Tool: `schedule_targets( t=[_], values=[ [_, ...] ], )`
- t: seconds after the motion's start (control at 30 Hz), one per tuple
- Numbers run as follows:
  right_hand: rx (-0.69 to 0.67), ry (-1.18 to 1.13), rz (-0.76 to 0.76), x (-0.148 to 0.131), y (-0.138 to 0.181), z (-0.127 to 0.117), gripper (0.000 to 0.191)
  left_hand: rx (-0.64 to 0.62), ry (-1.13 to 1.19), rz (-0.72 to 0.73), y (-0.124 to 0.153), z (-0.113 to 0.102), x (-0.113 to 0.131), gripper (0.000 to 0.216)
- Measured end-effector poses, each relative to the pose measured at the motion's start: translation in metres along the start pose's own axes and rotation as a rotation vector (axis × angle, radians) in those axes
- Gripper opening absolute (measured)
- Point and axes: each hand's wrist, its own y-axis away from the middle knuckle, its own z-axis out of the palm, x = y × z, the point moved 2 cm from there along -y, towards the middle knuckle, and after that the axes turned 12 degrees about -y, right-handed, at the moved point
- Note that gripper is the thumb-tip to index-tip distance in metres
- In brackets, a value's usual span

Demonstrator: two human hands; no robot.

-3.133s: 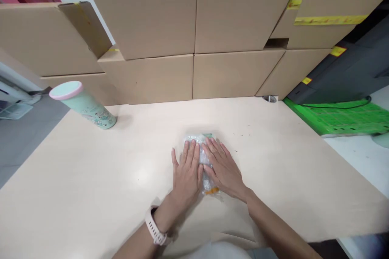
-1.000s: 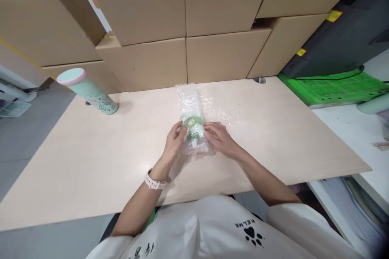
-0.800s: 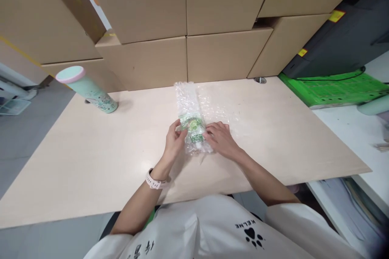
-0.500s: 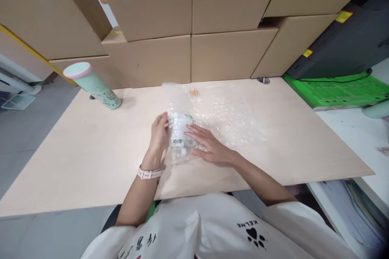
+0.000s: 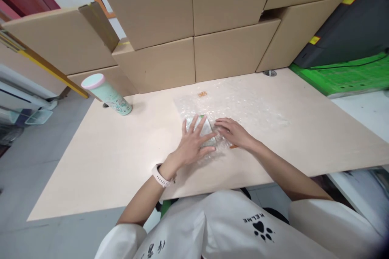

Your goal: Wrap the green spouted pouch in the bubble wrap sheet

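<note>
A small flat box, white with a bit of green (image 5: 208,128), lies on a sheet of clear bubble wrap (image 5: 243,99) on the table. My left hand (image 5: 192,141) rests on top of the box with its fingers spread, covering much of it. Just right of the box, my right hand (image 5: 235,132) has its fingers curled on a bunched part of the bubble wrap. A small orange piece (image 5: 233,146) shows beneath that hand. Another orange mark (image 5: 202,94) lies at the sheet's far side.
A mint tumbler with a pink rim (image 5: 107,94) stands at the table's back left. Stacked cardboard boxes (image 5: 158,64) line the back edge. At the right are a green crate (image 5: 349,75) and a dark grey case (image 5: 349,32). The wooden table (image 5: 100,170) has its front edge near my body.
My left hand has moved from the box's left side to lie spread over it. The flap of wrap standing at the left is down. My right hand has shifted right, off the box.
</note>
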Motion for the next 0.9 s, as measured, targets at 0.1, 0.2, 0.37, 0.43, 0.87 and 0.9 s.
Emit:
schedule_targets(
  t=[0.1, 0.2, 0.37, 0.43, 0.87, 0.9],
  values=[
    [0.047, 0.051, 0.031, -0.001, 0.001, 0.004, 0.035, 0.037, 0.113, 0.002, -0.010, 0.008, 0.007, 0.017],
    [0.059, 0.110, 0.046, -0.003, 0.002, 0.009, 0.035, -0.009, 0.104, -0.055, -0.011, 0.003, 0.002, 0.032],
    [0.087, 0.151, 0.099, -0.014, 0.000, 0.013, 0.035, 0.094, -0.074, -0.203, 0.027, -0.042, -0.029, 0.045],
    [0.108, 0.195, 0.128, -0.023, -0.004, 0.015, 0.035, 0.195, -0.215, -0.334, 0.050, -0.059, -0.040, 0.042],
    [0.124, -0.333, 0.348, -0.039, -0.021, 0.038, 0.024, 0.005, -0.196, -0.361, 0.119, -0.013, -0.020, 0.035],
    [0.113, -0.471, 0.371, -0.042, -0.022, 0.042, 0.024, 0.003, -0.196, -0.358, 0.120, -0.013, -0.020, 0.035]
  ],
)
